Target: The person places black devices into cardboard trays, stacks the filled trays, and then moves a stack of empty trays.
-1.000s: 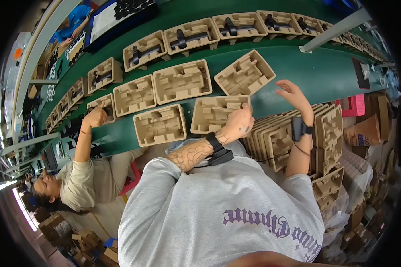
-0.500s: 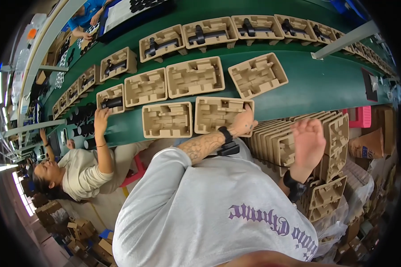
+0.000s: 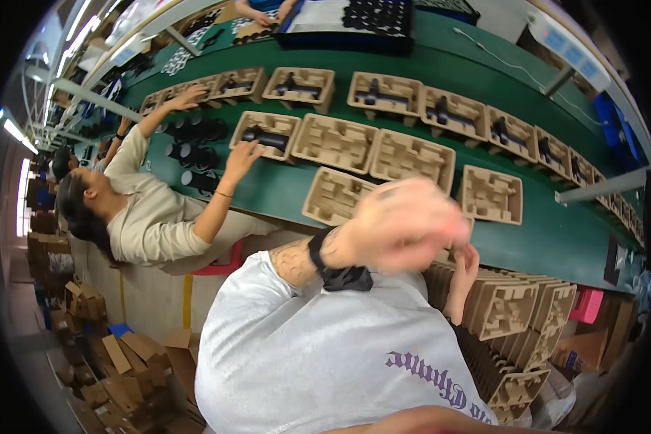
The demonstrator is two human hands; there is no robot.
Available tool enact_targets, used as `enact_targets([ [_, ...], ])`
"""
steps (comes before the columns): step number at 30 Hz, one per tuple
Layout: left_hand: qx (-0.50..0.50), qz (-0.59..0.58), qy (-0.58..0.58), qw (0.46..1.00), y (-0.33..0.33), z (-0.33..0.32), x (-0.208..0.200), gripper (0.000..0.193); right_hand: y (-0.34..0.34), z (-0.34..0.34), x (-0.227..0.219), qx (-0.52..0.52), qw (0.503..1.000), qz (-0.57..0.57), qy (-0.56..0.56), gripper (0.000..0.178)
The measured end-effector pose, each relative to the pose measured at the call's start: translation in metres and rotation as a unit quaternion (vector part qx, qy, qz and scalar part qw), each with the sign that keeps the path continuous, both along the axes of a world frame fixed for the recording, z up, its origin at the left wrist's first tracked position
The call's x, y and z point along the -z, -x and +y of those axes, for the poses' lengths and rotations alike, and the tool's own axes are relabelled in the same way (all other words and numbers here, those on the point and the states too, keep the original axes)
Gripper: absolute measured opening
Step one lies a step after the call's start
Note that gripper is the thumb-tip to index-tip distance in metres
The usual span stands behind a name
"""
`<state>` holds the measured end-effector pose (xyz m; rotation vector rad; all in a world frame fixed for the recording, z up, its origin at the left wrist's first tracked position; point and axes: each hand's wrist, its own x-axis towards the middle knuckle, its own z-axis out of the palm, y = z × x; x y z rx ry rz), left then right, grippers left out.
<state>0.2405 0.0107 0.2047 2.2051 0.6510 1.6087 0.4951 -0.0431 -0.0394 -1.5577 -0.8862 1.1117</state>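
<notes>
My left hand (image 3: pixel 409 226) is raised in front of the bench, smeared by motion, its fingers bent toward the right. Whether it holds anything does not show. Beyond and below it, my right hand (image 3: pixel 463 273) is at the right end of a tan moulded pulp tray (image 3: pixel 470 226), mostly hidden by the left hand. The right fingers look bent, but their tips and any grip are partly covered. Close by lie more moulded trays with shaped hollows: one to the left (image 3: pixel 330 197), one behind (image 3: pixel 412 155) and one to the right (image 3: pixel 492 194).
A co-worker (image 3: pixel 159 217) sits at the left, one hand by a tray (image 3: pixel 266 135) holding a black part. Trays with black parts (image 3: pixel 452 113) line the back of the green bench (image 3: pixel 535 242). Stacked trays (image 3: pixel 510 309) stand on the right, near a pink stool (image 3: pixel 586 304).
My left hand has lifted out of the near tray toward me. My right hand, open and raised before, has come in to the tray's right end. The view has swung left.
</notes>
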Motion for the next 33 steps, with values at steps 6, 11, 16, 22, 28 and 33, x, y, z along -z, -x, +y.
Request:
enact_targets([
  [6,0.128,-0.312,-0.3,0.893,0.05,-0.081,-0.082,0.02,0.044,0.011,0.06,0.075,0.997,-0.004,0.015,0.036],
  [11,0.169,-0.382,-0.289,0.861,0.117,-0.131,-0.077,0.017,0.068,0.017,0.062,-0.065,0.934,-0.347,-0.043,0.015],
  [16,-0.072,-0.494,-0.214,0.839,0.131,-0.184,-0.079,0.017,0.095,0.013,0.063,-0.113,0.821,-0.548,-0.117,0.014],
  [22,0.159,-0.404,-0.455,0.777,0.175,-0.154,-0.078,0.02,0.098,0.023,0.065,-0.117,0.825,-0.545,-0.095,0.016],
  [28,0.087,-0.474,-0.246,0.841,0.167,-0.177,-0.076,0.019,0.102,0.026,0.064,-0.1,0.817,-0.553,-0.129,0.013],
  [33,-0.053,-0.517,-0.292,0.803,0.162,-0.157,-0.069,0.017,0.103,0.028,0.062,-0.129,0.833,-0.524,-0.126,0.011],
])
